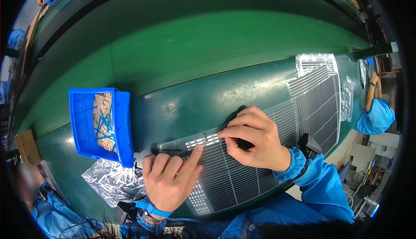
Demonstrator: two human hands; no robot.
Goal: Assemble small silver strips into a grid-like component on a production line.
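A dark panel sheet [238, 174] with many thin pale lines lies on the table in front of me. Short white strips with small dark marks [202, 141] sit near its far left edge. My left hand [171, 176] rests on the panel's left side, its index finger stretched onto the white strips and its other fingers loosely bent. At the strips' right end, my right hand [258, 139] has thumb and index finger brought close together in a pinch. Whatever lies between those fingertips is too small to make out.
Left of my hands stands a blue bin [123, 126] with beige pieces and teal strips. A clear bag of small white strips [113, 180] lies nearer. More lined sheets [318, 104] and plastic bags [346, 98] lie right. Other people sit left and right; a cardboard box [27, 147] stands far left.
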